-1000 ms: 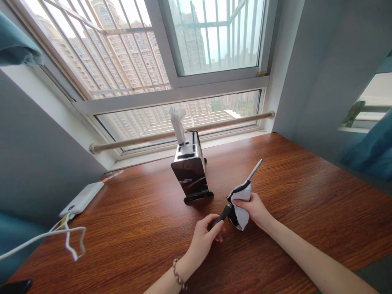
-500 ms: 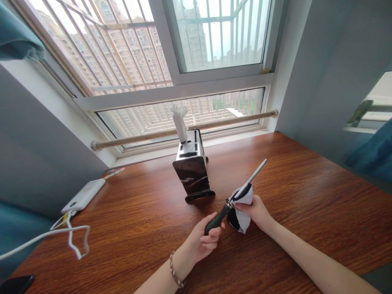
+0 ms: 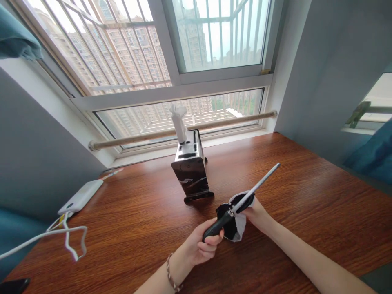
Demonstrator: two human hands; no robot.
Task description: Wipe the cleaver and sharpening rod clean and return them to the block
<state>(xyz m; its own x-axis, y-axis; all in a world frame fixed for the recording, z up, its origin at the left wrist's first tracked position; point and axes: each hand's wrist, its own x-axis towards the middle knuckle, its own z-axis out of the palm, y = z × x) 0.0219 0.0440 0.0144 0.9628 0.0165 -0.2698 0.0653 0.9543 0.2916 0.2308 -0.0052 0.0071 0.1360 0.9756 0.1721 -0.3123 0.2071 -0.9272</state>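
Note:
My left hand (image 3: 200,243) is wrapped round the ribbed black handle of a honing steel (image 3: 256,187). Its long grey rod slants up to the right, clear of the tabletop. A black-and-white cloth (image 3: 240,226) hangs bunched under and behind the rod near the handle. My right hand (image 3: 256,212) grips this cloth from the right side, and most of its fingers are hidden behind the fabric. The rod lies across the fold of the cloth; whether the two touch I cannot tell.
On the brown wooden table (image 3: 128,228) stands a slotted knife block (image 3: 192,175) holding one white-handled tool (image 3: 179,122). To the left lie a white power strip (image 3: 81,198) and looped white cables (image 3: 73,234). A barred window with a rail (image 3: 196,130) rises behind.
The honing steel has tilted lower, its tip moving right. My right hand has turned the cloth, which now sits further round beneath the rod and shows more black.

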